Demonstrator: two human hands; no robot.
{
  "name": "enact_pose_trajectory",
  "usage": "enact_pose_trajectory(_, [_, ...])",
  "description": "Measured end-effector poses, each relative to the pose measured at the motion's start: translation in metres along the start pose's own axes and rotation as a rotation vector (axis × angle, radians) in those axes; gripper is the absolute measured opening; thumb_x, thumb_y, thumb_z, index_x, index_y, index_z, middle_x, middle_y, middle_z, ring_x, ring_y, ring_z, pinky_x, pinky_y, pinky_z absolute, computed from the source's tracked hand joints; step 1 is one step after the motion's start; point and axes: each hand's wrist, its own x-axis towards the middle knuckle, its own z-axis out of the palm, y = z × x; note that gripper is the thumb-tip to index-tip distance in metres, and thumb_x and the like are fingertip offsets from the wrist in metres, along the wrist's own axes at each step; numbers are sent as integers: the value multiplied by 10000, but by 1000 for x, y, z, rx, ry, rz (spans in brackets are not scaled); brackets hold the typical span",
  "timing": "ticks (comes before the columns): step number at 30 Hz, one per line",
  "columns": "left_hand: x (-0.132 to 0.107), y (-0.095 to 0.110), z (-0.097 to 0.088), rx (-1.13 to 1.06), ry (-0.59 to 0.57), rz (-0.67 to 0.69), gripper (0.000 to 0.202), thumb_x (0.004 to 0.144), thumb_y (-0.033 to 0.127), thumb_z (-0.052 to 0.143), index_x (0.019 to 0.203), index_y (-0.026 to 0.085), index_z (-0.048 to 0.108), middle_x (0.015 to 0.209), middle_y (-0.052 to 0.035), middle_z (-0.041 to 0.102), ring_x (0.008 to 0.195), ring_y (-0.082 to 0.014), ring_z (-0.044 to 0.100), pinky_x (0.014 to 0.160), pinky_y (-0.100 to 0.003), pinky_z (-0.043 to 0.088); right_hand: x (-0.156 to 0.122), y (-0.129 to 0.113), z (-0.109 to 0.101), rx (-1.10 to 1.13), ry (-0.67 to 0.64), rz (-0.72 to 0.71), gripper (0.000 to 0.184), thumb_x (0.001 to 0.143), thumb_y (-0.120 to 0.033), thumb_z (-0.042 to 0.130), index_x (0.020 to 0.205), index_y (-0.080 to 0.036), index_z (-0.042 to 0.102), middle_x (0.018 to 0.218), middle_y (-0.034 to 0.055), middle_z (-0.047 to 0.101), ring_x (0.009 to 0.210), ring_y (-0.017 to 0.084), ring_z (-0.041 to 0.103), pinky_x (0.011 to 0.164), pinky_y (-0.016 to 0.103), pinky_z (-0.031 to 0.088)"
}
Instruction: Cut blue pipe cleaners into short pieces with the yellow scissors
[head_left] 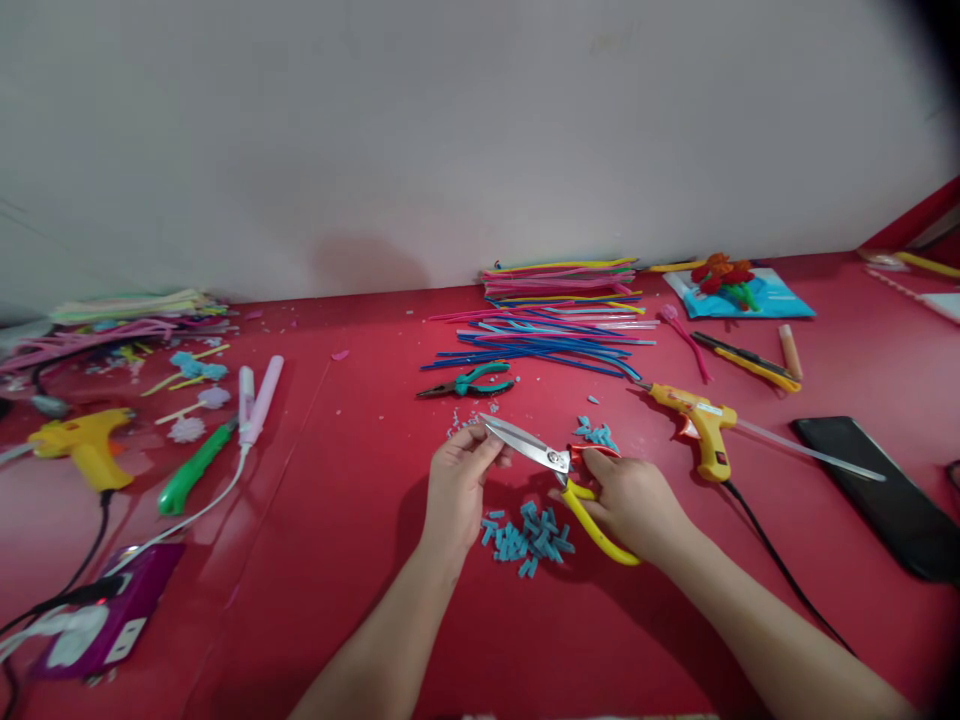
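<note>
My right hand (637,502) grips a pair of scissors (525,445) with one yellow and one red handle. Their blades point left, towards my left hand (463,475). Thumb and fingers of that left hand are pinched together beside the blade tips; whatever is between them is too small or hidden to name. Below the blades lies a pile of short light-blue cut pieces (529,537). A smaller group of blue pieces (598,433) sits just beyond my right hand. Tiny pale scraps (466,420) are scattered past my left fingertips.
Teal-handled pliers (472,380) lie beyond my hands, before bundled coloured pipe cleaners (559,280). At right are a yellow glue gun (697,420), a cutter knife (750,360) and a black phone (874,490). Another glue gun (86,445), a green-handled tool (195,468) and a purple power strip (112,610) occupy the left.
</note>
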Motion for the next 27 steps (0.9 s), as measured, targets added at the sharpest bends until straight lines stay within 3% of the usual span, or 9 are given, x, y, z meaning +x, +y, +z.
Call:
enact_pose_trajectory(5, [0, -2, 1, -2, -21, -8, 79, 675, 168, 595, 746, 132, 588, 631, 3, 583, 581, -75, 527, 565, -185, 408, 3, 1, 5, 132, 1, 58, 264, 733, -442, 415, 693, -186, 466, 530, 15, 530, 455, 121, 442, 451, 246, 162])
enact_pose_trajectory(9, [-4, -6, 5, 56, -152, -154, 113, 672, 196, 600, 761, 129, 585, 626, -17, 606, 574, -93, 542, 572, -209, 416, 9, -9, 3, 717, 65, 204, 227, 688, -406, 478, 632, -189, 441, 524, -27, 463, 469, 92, 398, 443, 213, 238])
enact_pose_trajectory(10, [-6, -7, 6, 82, -197, -190, 119, 677, 210, 595, 762, 126, 587, 629, -25, 611, 569, -96, 542, 576, -215, 416, 10, -12, 1, 772, 55, 203, 230, 699, -408, 460, 633, -189, 439, 516, -37, 448, 467, 88, 404, 440, 206, 264])
enact_pose_trajectory(16, [-12, -11, 11, 180, -400, -315, 154, 701, 263, 570, 754, 123, 609, 617, -38, 598, 543, -101, 527, 549, -219, 398, 10, -18, -11, 1299, -111, 252, 226, 718, -401, 457, 777, -183, 466, 402, -103, 375, 316, 62, 357, 355, 187, 282])
enact_pose_trajectory(21, [-13, -13, 11, 233, -441, -357, 154, 682, 278, 584, 728, 134, 616, 596, -26, 591, 521, -102, 523, 539, -222, 394, 8, -17, -12, 1338, -152, 256, 193, 705, -373, 467, 743, -184, 469, 386, -106, 362, 302, 56, 341, 341, 183, 281])
enact_pose_trajectory(27, [-14, -16, 13, 397, -342, -207, 116, 621, 247, 621, 687, 151, 613, 586, -2, 582, 539, -122, 528, 535, -233, 407, 10, -21, -5, 1127, -41, 251, 114, 677, -287, 468, 642, -195, 411, 445, -87, 335, 373, 54, 330, 373, 182, 276])
